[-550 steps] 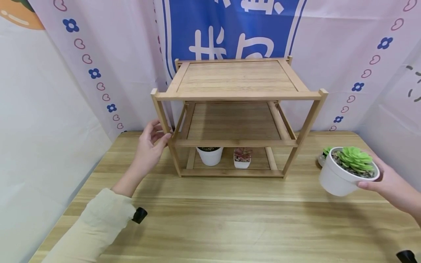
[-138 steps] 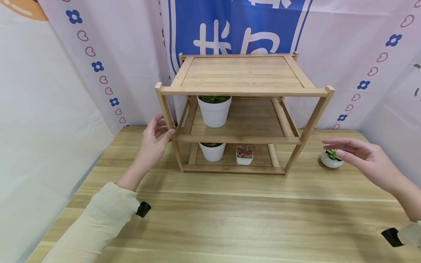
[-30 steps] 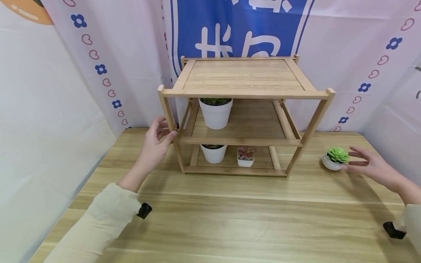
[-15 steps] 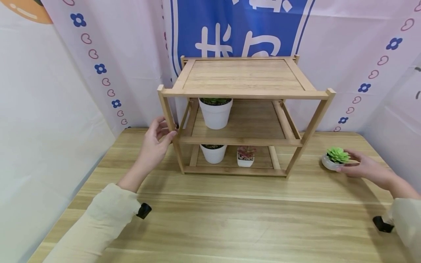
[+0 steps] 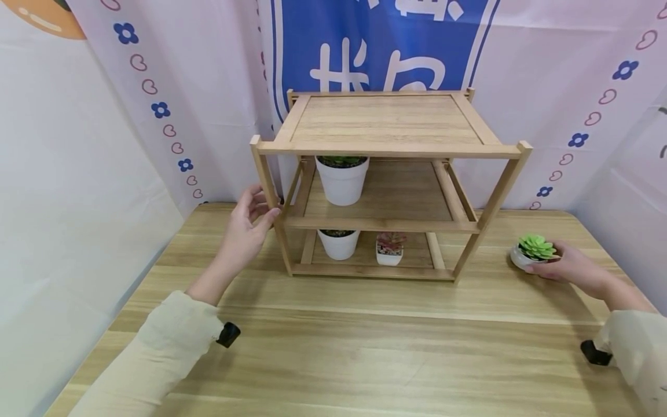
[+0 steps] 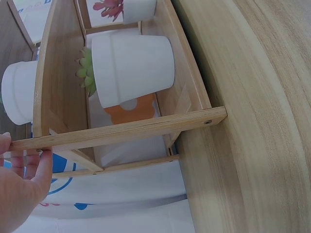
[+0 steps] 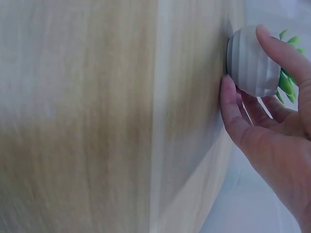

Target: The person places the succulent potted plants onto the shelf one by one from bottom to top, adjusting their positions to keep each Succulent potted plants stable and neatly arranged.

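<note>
In the head view my left hand (image 5: 245, 229) pinches the front left post of a three-tier wooden shelf rack (image 5: 388, 119); the left wrist view shows thumb and fingers either side of that post. At the right of the table, my right hand (image 5: 575, 269) holds a small potted succulent (image 5: 537, 248) with bright green leaves. Its ribbed white pot (image 7: 252, 60) lies between thumb and fingers in the right wrist view, its base at the tabletop. A large white pot (image 5: 342, 184) stands on the middle tier at left, its plant mostly hidden by the top board.
On the bottom tier are another white pot (image 5: 339, 246) and a small square pot with a red succulent (image 5: 389, 255). The rack stands near the back of the wooden table (image 5: 365, 347), before a pink and blue printed curtain (image 5: 375, 52).
The larger potted succulent went from my right hand onto the middle tier. Since then my right hand has moved to the small pot and its fingers have come round it. My left hand keeps its place.
</note>
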### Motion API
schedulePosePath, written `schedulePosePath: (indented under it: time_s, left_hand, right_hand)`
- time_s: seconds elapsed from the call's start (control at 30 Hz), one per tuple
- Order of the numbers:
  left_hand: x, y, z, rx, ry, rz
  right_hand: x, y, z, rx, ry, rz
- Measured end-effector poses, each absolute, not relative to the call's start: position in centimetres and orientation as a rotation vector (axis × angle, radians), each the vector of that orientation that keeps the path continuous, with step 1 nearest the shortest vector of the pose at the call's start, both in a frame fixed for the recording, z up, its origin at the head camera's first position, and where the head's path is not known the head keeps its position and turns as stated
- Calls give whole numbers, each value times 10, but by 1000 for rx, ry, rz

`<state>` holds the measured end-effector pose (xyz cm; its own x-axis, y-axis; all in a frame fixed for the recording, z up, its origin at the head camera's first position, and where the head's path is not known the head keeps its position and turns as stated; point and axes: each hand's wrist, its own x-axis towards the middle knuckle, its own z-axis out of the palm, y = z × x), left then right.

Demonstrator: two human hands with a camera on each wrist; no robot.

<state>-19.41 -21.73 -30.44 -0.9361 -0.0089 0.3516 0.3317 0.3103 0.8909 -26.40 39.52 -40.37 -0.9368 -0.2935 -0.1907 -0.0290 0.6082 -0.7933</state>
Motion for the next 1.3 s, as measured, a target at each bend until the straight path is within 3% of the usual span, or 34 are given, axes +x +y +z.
schedulePosePath:
  time_s: [1.3]
  left_hand:
    - [-196, -217, -306, -307, -2274, -1644]
  right_hand:
    - [-259, 389, -394, -291, 2698, -1130]
